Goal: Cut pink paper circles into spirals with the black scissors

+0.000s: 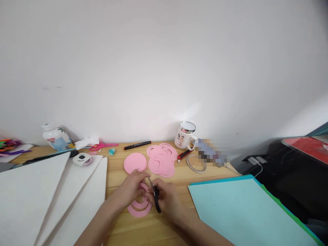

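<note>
My left hand (132,187) pinches a pink paper circle (139,207) that is cut into rings, low over the wooden table (118,191). My right hand (167,198) is closed round black-handled scissors (155,198), whose blades point into the pink paper between my hands. Just beyond them lies a whole pink paper disc (135,162), and beside it a pile of pink paper rings (162,160).
White paper sheets (51,198) fan out at the left, teal paper (243,208) at the right. Along the wall stand a mug (185,136), a black marker (137,145), pink scissors (102,146), a white punch (82,159), a bottle (56,137) and a tape roll (196,163).
</note>
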{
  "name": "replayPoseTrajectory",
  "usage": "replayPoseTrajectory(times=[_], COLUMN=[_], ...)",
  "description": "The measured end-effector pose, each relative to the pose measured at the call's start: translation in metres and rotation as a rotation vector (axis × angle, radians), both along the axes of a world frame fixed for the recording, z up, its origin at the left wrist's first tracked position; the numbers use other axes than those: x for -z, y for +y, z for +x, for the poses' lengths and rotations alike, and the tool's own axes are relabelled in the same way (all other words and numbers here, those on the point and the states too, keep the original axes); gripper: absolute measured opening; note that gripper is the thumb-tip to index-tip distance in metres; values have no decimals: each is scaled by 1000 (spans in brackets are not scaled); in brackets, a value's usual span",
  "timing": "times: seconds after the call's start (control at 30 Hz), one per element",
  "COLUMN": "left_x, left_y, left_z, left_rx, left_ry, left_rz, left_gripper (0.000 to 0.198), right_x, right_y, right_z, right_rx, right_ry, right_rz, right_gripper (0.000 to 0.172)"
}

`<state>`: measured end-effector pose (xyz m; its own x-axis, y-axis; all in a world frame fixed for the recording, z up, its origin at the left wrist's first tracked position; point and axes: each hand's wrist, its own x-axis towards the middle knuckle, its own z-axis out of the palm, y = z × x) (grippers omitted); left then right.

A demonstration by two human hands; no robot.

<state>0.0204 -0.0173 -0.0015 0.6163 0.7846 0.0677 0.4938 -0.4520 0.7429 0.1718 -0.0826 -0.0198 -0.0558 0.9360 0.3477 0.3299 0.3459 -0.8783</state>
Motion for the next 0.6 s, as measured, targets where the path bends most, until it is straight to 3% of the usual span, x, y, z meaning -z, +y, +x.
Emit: replayPoseTrajectory(times=[0.07, 0.17, 0.27, 0.33, 0.4, 0.5, 0.6], left_x=[4, -1, -15, -24, -29, -28, -23], left_y=[1, 1, 0, 0, 0, 4, 9], left_z=[0, 3, 6, 7, 6, 4, 3], left_rx=[-13, -23, -56, -111, -211, -343, -307], left_ry=[-75, -114, -151, -218, -287, -402, -543], left_rz=[-66, -204, -292, -308, -295, -242, -222], left_gripper=[30, 20, 16, 16, 19, 23, 32], right_x=[2, 3, -3, -8, -12, -12, -11], right_y=[-2, -2, 1, 4, 7, 11, 17], right_z=[-4, -4, 1, 6, 10, 15, 20], right_rx=[-8, 107, 231, 212, 136, 63, 148], right_ry=[-109, -163, -21, 134, 312, 485, 586], right_rz=[143, 246, 101, -80, -207, -298, -291], right_gripper=[5, 10, 30, 36, 31, 31, 34])
